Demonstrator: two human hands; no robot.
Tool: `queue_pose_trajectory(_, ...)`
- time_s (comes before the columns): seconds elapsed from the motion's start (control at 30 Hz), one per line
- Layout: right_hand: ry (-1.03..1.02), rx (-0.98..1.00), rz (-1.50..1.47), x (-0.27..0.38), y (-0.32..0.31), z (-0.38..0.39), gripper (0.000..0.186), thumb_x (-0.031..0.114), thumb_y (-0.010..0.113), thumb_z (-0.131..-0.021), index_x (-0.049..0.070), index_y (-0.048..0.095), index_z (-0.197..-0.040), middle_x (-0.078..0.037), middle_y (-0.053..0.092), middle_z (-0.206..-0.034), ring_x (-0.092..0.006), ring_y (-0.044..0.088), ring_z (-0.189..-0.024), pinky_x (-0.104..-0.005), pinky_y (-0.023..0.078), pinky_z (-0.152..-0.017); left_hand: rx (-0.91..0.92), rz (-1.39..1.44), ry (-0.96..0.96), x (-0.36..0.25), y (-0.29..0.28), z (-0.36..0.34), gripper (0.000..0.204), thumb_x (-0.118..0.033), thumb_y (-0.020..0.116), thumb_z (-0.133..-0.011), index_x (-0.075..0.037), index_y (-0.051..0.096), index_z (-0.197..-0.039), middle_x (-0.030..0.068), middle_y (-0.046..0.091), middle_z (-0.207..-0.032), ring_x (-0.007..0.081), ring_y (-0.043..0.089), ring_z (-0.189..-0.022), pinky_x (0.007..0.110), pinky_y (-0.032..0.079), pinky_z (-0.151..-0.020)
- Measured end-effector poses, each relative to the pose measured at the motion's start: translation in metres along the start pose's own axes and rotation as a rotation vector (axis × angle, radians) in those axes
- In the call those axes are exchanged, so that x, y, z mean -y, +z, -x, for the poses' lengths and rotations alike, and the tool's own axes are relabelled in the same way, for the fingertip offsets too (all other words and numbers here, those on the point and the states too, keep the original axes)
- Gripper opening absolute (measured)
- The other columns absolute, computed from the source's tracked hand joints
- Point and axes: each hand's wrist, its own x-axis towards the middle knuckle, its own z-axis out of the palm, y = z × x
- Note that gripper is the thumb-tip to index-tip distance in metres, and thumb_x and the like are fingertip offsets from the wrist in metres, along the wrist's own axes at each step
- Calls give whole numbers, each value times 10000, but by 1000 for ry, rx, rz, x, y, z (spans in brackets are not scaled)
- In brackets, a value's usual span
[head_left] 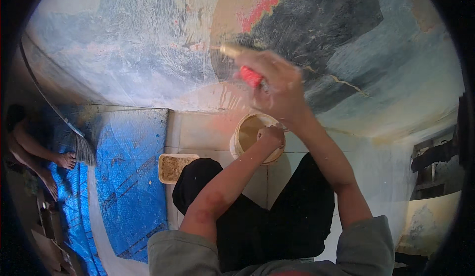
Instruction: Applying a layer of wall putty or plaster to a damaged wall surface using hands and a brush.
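Observation:
My right hand [279, 85] is raised in front of the wall, closed round a tool and blurred by motion. The tool has a tan, rod-like end [231, 51] pointing left at the wall and a red part [251, 77] by my fingers; its exact kind is unclear. Below it, a round pale bucket [236, 150] with brownish contents stands on the floor between my knees. My left hand [270, 136] is closed at its right rim, with the fingertips mostly hidden. The wall [148, 43] has patchy grey, white and dark paint, with a pinkish-red edge and a crack.
Left of the bucket sits a small shallow tub [170, 169] with brownish paste. Blue sheeting [131, 177] covers the floor at left. A long-handled broom [85, 150] leans there, near another person's bare foot [65, 160]. Dark items [430, 159] line the right side.

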Motion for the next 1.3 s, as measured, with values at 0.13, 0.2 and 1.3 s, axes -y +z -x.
queue_pose_trajectory(0.13, -144, -154, 112, 2, -39, -40, 351, 36, 656, -631, 83, 630, -978, -76, 643, -978, -262, 646, -861, -338, 545, -723, 94, 18, -51, -13, -23, 14, 475, -249, 641, -721, -24, 570, -1133, 144, 639, -1095, 284, 632, -990, 458, 524, -770)
queue_pose_trajectory(0.2, -408, -323, 245, -3, -51, -59, 316, 59, 681, -639, 100, 639, -949, -57, 641, -965, -238, 647, -841, -321, 548, -711, 101, 20, -68, -17, -32, 19, 462, -236, 628, -733, -16, 565, -1135, 150, 632, -1110, 281, 631, -994, 471, 523, -765)
queue_pose_trajectory(1.3, 515, -210, 127, -60, -16, 75, 191, 232, 625, -826, 49, 591, -783, -130, 609, -632, -344, 595, -537, -389, 466, -505, -126, -102, 40, 9, -37, 23, 234, -227, 540, -811, -108, 650, -980, 119, 671, -987, 267, 654, -914, 401, 521, -737)
